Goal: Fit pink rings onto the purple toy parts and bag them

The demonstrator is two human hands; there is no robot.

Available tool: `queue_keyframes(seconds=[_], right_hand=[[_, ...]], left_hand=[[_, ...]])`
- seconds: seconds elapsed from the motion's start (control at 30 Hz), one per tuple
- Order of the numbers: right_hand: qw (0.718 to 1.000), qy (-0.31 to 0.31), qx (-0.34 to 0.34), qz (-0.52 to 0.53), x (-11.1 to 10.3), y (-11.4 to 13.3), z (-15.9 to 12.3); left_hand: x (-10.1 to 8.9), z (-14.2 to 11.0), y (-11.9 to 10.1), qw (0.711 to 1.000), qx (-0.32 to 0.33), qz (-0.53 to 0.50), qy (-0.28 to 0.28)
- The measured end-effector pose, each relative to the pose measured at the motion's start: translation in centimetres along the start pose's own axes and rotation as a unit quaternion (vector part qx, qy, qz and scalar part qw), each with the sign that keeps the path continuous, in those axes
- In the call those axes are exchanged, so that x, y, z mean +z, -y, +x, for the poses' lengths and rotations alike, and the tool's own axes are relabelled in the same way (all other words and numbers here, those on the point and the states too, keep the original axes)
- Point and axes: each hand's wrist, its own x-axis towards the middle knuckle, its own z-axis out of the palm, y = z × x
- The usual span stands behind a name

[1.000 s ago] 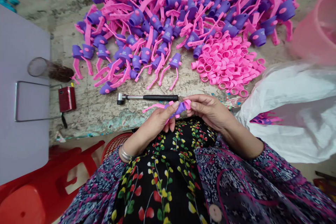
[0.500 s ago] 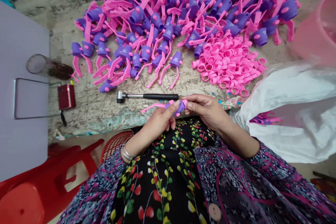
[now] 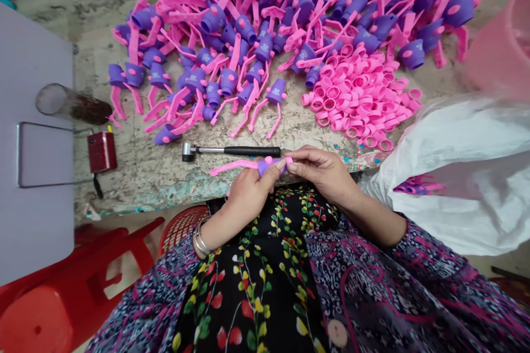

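Note:
My left hand (image 3: 250,190) is closed around a purple plastic cup-shaped piece (image 3: 267,166) with pink arms. One pink arm sticks out to the left over the table edge; my fingers cover part of the rest. At the piece's right end, my right hand (image 3: 325,174) pinches a small pink plastic ring (image 3: 289,160), which sits against or around that end; I cannot tell how far on it is. A small hammer (image 3: 232,150) with a black handle lies just beyond my hands, its metal head to the left.
Many purple pieces with pink arms (image 3: 265,47) are heaped at the back, beside a pile of pink rings (image 3: 351,99). A white sack (image 3: 455,220) and a pink bucket (image 3: 501,55) stand right. A glass (image 3: 74,105) and a small red box (image 3: 101,151) lie left.
The piece has turned in my left hand, and its pink arm now reaches further left. Both hands stay close together, with my right fingers still at the ring end.

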Motion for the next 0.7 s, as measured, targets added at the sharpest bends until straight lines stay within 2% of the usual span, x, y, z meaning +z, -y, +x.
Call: queue_keyframes(seconds=[0.1,0.2,0.27,0.33,0.47,0.57,0.7], right_hand=[[1.0,-0.012,-0.006,0.005,0.2,-0.5,0.1],[1.0,-0.012,-0.013,0.002,0.5,-0.7,0.1],[0.999,-0.017,-0.039,-0.018,0.7,-0.5,-0.1],[0.996,-0.027,-0.078,-0.044,1.1,-0.1,-0.3],[0.982,-0.038,-0.154,-0.105,1.6,0.8,-0.8],[0.97,-0.039,-0.186,-0.151,1.6,1.0,-1.1],[0.964,-0.034,-0.205,-0.167,1.5,0.9,-1.3]], left_hand=[[0.3,0.1,0.2,0.999,0.006,0.039,-0.03],[0.3,0.4,0.8,0.998,0.02,0.044,-0.036],[0.2,0.6,1.2,0.999,0.041,-0.001,-0.019],[0.2,0.6,1.4,0.995,0.051,-0.087,0.023],[0.7,0.5,2.0,0.96,0.029,-0.263,0.096],[1.0,0.3,2.4,0.942,0.025,-0.317,0.104],[1.0,0.2,2.3,0.935,0.02,-0.335,0.111]])
